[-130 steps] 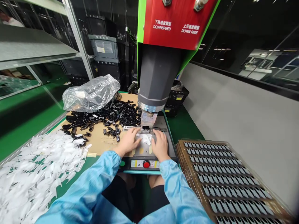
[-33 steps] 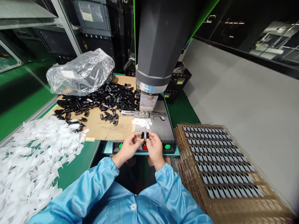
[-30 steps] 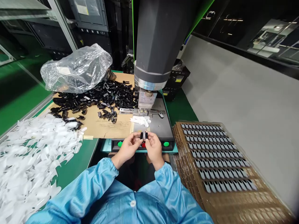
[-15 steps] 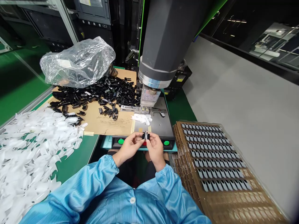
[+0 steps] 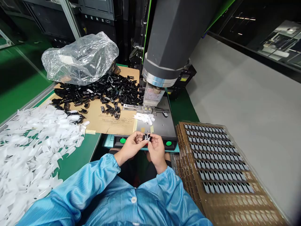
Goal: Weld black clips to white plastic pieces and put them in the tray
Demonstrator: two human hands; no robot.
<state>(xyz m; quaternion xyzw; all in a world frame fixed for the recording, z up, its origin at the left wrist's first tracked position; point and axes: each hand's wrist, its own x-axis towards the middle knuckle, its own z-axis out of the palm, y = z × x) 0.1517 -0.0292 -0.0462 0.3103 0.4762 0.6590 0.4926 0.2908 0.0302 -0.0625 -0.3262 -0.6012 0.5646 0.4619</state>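
Observation:
Between the fingertips of both hands is a small black plastic part (image 5: 147,137) with a pale middle, in front of the machine's plate. My left hand (image 5: 133,146) pinches its left end. At its right end, my right hand (image 5: 156,149) grips it between thumb and fingers. Just beyond the hands, a small heap of white plastic pieces (image 5: 145,118) lies on the grey machine plate (image 5: 162,127). Behind that heap, the metal fixture (image 5: 147,108) sits under the press head (image 5: 154,94).
Black plastic parts (image 5: 101,91) are piled on cardboard (image 5: 113,125), with a clear plastic bag (image 5: 81,59) behind. White pieces (image 5: 33,147) cover the left table. Green buttons (image 5: 168,143) flank my hands. Stacked brown trays (image 5: 225,201) at right hold rows of finished-looking grey-and-black parts (image 5: 218,160).
The black part has turned in my fingers, so its pale middle shows more broadly. Both hands stay together in nearly the same place, and the view has shifted slightly.

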